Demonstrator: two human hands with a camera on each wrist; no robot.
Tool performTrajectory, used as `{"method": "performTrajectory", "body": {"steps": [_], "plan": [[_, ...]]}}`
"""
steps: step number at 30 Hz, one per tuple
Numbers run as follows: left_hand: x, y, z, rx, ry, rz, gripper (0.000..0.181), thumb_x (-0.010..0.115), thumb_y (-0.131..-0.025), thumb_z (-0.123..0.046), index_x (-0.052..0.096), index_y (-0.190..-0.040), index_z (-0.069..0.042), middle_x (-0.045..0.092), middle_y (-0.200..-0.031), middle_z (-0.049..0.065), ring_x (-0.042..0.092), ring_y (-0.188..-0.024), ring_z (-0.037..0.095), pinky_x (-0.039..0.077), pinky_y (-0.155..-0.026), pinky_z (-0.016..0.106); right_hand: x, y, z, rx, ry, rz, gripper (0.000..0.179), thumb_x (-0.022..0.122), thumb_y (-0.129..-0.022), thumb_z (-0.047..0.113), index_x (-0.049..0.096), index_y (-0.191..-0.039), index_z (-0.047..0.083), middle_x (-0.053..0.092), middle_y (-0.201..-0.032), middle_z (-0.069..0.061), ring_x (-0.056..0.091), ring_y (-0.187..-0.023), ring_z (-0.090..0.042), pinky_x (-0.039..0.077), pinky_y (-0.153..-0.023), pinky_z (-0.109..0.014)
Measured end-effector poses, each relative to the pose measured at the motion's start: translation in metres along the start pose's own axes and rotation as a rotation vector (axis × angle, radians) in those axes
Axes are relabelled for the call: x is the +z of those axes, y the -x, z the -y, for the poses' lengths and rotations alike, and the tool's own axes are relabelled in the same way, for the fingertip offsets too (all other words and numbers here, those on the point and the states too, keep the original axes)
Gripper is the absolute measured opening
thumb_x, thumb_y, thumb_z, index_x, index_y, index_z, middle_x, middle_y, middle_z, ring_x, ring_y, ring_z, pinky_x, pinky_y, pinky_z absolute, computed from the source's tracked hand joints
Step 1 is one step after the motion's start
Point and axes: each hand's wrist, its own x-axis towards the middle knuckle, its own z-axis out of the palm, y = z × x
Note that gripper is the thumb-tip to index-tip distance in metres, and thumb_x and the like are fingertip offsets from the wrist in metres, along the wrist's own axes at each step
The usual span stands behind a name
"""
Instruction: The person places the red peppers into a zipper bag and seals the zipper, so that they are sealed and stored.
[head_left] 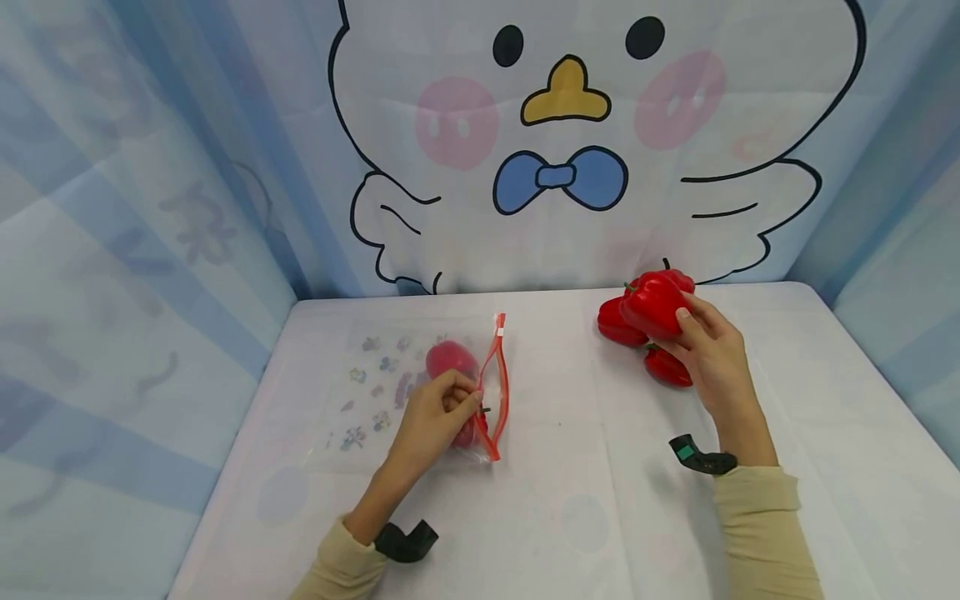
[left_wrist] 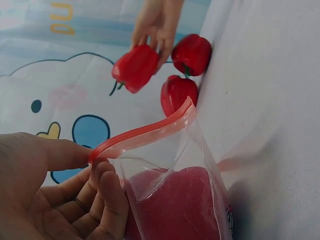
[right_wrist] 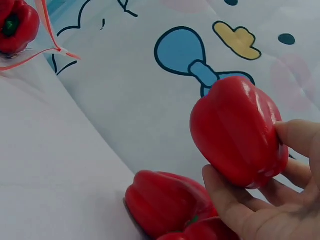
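My left hand (head_left: 438, 412) pinches the rim of a clear zip bag (left_wrist: 150, 131) between thumb and fingers. The bag lies on the left half of the table with its red-edged mouth (head_left: 505, 383) gaping toward the right. Inside it is red bell pepper (head_left: 452, 358), partly hidden by my left hand and seen through the plastic. Held up in my right hand (head_left: 712, 358) is another glossy red bell pepper (right_wrist: 237, 132), thumb on one side and fingers on the other. Close below it, more red bell peppers (head_left: 618, 322) are grouped on the table.
A white cloth covers the table (head_left: 577, 517). Behind it hangs a curtain (head_left: 555, 250) with a cartoon bird, and blue-and-white curtains (head_left: 135, 333) stand on both sides. Each wrist carries a black camera mount (head_left: 701, 457).
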Motion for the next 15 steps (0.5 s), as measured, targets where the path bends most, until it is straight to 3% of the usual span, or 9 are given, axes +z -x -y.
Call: {"method": "performTrajectory", "body": {"steps": [5,12,15], "plan": [[0.001,-0.001,0.000,0.017,0.000,-0.007,0.008,0.071,-0.099,-0.017,0.069,-0.105,-0.011,0.069,-0.090,0.003,0.061,-0.073,0.018,0.052,-0.062,0.018,0.011,0.001,0.000,0.010,0.047,0.045,0.070,0.067,-0.101,0.035,0.035,-0.163,0.024,0.018,-0.173,-0.011,0.024,-0.153,-0.035,0.059,-0.090,-0.019],[0.001,0.001,0.001,0.024,0.002,-0.011,0.008,0.072,-0.099,-0.018,0.069,-0.104,-0.012,0.069,-0.088,0.002,0.060,-0.072,0.017,0.052,-0.062,0.018,0.024,0.003,-0.006,0.071,0.098,0.096,0.075,0.066,-0.101,0.038,0.032,-0.164,0.019,0.022,-0.170,-0.012,0.034,-0.144,-0.024,0.057,-0.093,-0.017],[0.001,0.001,0.001,0.033,0.004,-0.015,0.008,0.072,-0.099,-0.018,0.070,-0.104,-0.012,0.069,-0.088,0.002,0.060,-0.073,0.017,0.052,-0.062,0.018,0.032,0.001,-0.010,0.094,0.108,0.112,0.076,0.066,-0.101,0.039,0.031,-0.165,0.019,0.022,-0.171,-0.012,0.033,-0.146,-0.025,0.057,-0.093,-0.017]]}}
